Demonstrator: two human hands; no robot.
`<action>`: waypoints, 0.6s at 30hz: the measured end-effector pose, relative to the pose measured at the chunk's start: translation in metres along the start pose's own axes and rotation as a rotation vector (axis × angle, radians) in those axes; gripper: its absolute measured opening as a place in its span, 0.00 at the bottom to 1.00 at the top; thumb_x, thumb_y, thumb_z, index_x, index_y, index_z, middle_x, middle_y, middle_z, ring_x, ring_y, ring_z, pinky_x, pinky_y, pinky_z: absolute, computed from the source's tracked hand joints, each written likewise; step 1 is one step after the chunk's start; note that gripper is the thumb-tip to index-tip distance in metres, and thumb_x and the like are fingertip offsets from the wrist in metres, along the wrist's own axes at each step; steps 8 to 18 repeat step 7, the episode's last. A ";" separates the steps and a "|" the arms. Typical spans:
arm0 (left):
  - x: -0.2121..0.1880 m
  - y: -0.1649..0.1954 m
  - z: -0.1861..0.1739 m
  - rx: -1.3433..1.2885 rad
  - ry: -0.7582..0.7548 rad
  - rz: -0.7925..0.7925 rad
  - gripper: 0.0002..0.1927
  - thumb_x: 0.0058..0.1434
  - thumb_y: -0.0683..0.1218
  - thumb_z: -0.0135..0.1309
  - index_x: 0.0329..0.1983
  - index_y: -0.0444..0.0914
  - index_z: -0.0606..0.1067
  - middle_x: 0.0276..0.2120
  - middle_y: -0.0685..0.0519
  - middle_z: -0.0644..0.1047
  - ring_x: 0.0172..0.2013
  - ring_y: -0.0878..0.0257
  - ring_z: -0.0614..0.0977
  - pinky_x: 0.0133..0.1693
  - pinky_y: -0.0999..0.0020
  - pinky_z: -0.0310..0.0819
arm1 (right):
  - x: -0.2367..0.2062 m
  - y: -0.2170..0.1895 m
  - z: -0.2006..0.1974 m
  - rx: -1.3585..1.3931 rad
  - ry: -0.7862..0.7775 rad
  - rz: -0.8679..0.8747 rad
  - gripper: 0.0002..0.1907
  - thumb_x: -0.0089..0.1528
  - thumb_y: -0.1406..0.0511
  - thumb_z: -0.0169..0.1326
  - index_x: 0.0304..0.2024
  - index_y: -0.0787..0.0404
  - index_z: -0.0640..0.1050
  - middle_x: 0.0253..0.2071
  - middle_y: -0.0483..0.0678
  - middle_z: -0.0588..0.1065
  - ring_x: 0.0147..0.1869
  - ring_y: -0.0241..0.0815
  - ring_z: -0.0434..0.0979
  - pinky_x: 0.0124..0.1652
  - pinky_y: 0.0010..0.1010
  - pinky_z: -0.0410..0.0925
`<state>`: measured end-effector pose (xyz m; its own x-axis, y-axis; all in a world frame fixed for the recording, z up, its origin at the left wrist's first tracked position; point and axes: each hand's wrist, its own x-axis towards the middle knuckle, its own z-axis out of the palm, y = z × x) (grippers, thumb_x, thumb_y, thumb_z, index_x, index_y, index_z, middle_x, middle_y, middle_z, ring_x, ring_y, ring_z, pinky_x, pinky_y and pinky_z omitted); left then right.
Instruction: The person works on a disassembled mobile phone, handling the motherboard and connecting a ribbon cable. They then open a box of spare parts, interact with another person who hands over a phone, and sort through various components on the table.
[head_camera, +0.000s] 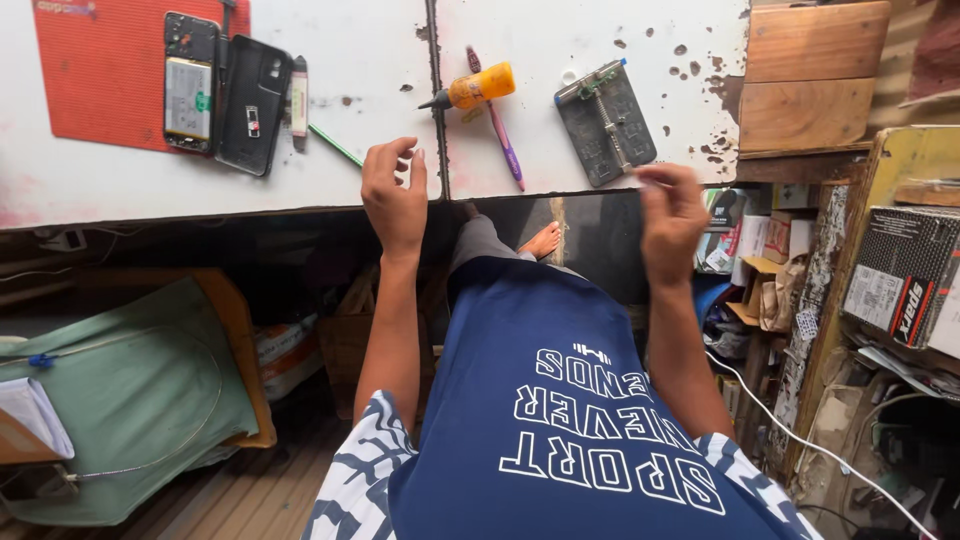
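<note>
My left hand (394, 195) hovers at the near edge of the white table (120, 180), fingers loosely curled, holding nothing I can see. My right hand (670, 215) is raised just off the table's edge, blurred, fingers bent together; whether something small is pinched in it I cannot tell. Beyond the hands lie an orange glue bottle with a dark nozzle (476, 87), a purple pen (503, 142) and a grey metal holding fixture (606, 122). An opened phone (188, 82) and its black back cover (254, 104) lie on a red mat (95, 70) at the far left.
A thin green stick (335, 145) and a small flat tool (298, 100) lie beside the back cover. Wooden boards (810, 75) are at the back right. Boxes and clutter (905, 275) fill shelves on the right. A white cable (800, 435) runs past my right side. A green cloth (130, 400) lies below left.
</note>
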<state>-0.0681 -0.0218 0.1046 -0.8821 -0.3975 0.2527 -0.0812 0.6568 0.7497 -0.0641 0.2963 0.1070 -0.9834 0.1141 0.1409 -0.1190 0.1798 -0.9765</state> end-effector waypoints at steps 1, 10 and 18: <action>0.000 -0.001 0.001 0.021 0.012 0.043 0.08 0.63 0.38 0.60 0.45 0.37 0.78 0.36 0.53 0.77 0.34 0.62 0.77 0.34 0.67 0.72 | 0.002 -0.007 0.020 -0.236 -0.127 -0.152 0.09 0.69 0.77 0.56 0.49 0.63 0.79 0.48 0.50 0.79 0.51 0.41 0.80 0.51 0.29 0.73; 0.007 -0.006 -0.001 -0.039 0.042 -0.021 0.06 0.66 0.39 0.58 0.46 0.38 0.79 0.37 0.53 0.77 0.34 0.63 0.78 0.35 0.66 0.73 | 0.088 -0.004 0.148 -0.737 -0.508 -0.723 0.25 0.65 0.71 0.59 0.65 0.59 0.75 0.64 0.48 0.74 0.71 0.48 0.66 0.67 0.43 0.58; 0.007 -0.006 -0.001 -0.039 0.042 -0.021 0.06 0.66 0.39 0.58 0.46 0.38 0.79 0.37 0.53 0.77 0.34 0.63 0.78 0.35 0.66 0.73 | 0.088 -0.004 0.148 -0.737 -0.508 -0.723 0.25 0.65 0.71 0.59 0.65 0.59 0.75 0.64 0.48 0.74 0.71 0.48 0.66 0.67 0.43 0.58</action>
